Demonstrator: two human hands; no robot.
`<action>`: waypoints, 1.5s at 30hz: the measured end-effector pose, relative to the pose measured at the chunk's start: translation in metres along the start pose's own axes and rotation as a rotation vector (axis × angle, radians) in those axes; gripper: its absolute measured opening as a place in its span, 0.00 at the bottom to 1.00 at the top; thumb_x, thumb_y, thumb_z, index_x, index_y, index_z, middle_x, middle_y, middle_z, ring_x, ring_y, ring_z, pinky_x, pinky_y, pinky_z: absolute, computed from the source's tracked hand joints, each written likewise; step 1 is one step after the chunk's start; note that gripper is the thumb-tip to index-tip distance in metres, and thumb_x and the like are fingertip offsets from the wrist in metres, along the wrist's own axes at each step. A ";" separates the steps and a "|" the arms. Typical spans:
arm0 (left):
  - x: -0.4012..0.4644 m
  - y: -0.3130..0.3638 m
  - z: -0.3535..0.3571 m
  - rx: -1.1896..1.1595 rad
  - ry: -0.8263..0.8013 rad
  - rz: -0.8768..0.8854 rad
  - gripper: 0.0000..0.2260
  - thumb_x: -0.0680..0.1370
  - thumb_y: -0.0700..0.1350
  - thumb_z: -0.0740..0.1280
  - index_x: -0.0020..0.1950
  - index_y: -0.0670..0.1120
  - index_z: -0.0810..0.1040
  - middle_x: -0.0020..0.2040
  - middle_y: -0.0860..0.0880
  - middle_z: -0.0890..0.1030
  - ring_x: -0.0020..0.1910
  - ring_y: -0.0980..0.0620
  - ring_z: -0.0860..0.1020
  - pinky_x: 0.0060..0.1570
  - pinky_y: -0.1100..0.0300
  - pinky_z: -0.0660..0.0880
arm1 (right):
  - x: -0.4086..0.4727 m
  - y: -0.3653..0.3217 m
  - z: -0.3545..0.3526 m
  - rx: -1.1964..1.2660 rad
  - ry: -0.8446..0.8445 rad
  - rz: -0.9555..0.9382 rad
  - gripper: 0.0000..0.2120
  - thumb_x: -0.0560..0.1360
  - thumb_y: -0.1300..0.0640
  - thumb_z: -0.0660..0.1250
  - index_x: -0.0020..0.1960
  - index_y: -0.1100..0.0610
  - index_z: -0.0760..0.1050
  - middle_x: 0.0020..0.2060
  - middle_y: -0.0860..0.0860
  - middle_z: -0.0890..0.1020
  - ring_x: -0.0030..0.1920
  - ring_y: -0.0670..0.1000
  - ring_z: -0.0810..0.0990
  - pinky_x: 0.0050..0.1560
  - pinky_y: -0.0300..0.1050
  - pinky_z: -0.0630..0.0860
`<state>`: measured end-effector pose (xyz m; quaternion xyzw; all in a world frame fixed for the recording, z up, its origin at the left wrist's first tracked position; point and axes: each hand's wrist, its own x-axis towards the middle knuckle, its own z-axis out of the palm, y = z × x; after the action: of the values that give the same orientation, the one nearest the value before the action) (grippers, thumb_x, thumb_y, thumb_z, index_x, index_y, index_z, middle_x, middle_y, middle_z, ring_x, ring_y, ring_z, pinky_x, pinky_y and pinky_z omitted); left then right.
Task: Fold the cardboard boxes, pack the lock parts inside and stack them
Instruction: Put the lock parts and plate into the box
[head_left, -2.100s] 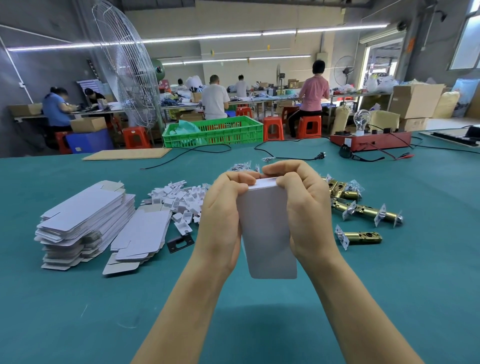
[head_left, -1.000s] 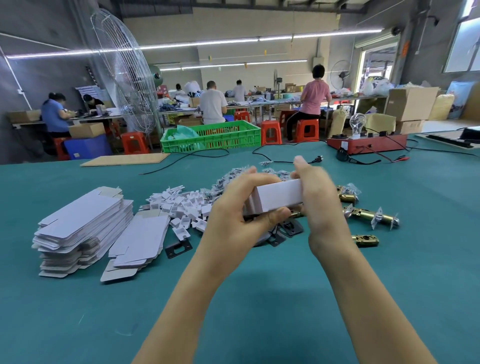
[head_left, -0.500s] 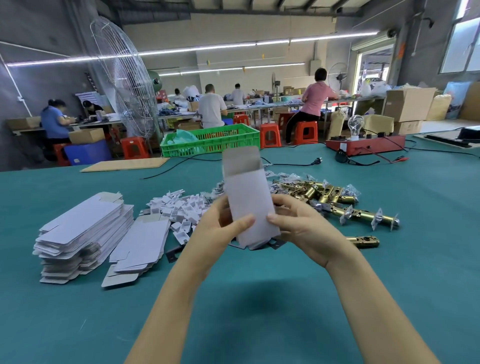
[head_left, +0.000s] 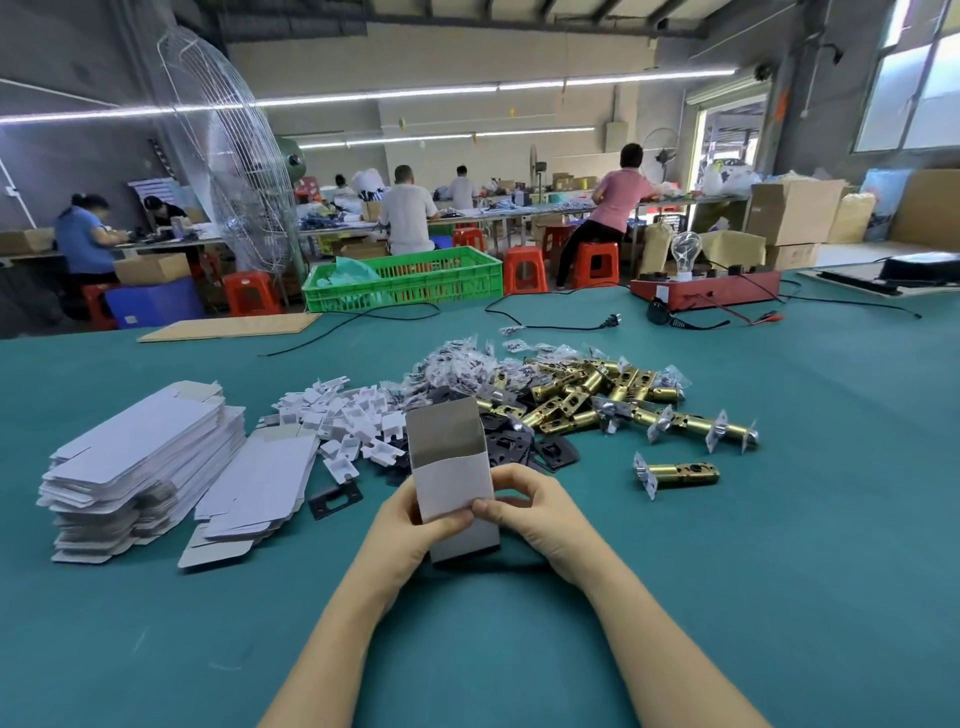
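A small white cardboard box (head_left: 451, 480) stands upright on the teal table (head_left: 779, 519), its top open and the flap raised at the back. My left hand (head_left: 415, 530) grips its left side with the thumb across the front. My right hand (head_left: 535, 512) holds its right side, fingers curled at the edge. Beyond the box lie brass lock latches (head_left: 592, 395), black strike plates (head_left: 519, 447), white plastic pieces (head_left: 348, 415) and small bags of screws (head_left: 457, 361). One single latch (head_left: 675, 474) lies apart to the right.
Two stacks of flat white box blanks (head_left: 140, 462) (head_left: 254, 493) lie at the left. A green crate (head_left: 405, 280), black cables and a red tester box with a bulb (head_left: 706, 288) stand at the far edge. People work at benches behind.
The box went from being held up and turned in the air to standing low on the table, open end up. Both hands came down with it.
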<state>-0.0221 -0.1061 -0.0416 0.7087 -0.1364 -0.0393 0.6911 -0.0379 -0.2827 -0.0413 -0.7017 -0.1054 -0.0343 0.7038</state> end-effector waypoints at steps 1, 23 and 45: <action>-0.001 -0.001 0.000 0.001 0.001 -0.010 0.20 0.64 0.44 0.80 0.54 0.53 0.83 0.51 0.51 0.86 0.51 0.55 0.83 0.44 0.67 0.77 | 0.000 0.000 -0.001 -0.008 -0.003 0.009 0.08 0.72 0.60 0.73 0.51 0.57 0.80 0.47 0.51 0.85 0.49 0.48 0.83 0.51 0.41 0.78; 0.013 -0.004 -0.011 0.017 -0.111 -0.087 0.21 0.65 0.46 0.78 0.57 0.49 0.81 0.51 0.51 0.86 0.51 0.54 0.83 0.45 0.68 0.76 | 0.022 0.026 -0.012 -1.280 0.020 -0.032 0.20 0.82 0.52 0.54 0.73 0.40 0.62 0.78 0.54 0.53 0.78 0.55 0.43 0.76 0.51 0.50; 0.007 -0.004 -0.004 0.010 -0.065 -0.057 0.21 0.63 0.46 0.78 0.55 0.50 0.81 0.50 0.52 0.86 0.49 0.56 0.83 0.42 0.69 0.76 | 0.028 0.026 -0.010 -1.261 -0.021 0.125 0.22 0.81 0.46 0.52 0.74 0.36 0.55 0.78 0.47 0.51 0.77 0.57 0.45 0.72 0.56 0.51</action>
<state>-0.0133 -0.1039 -0.0447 0.7142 -0.1390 -0.0813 0.6812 -0.0045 -0.2891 -0.0614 -0.9866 -0.0305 -0.0416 0.1546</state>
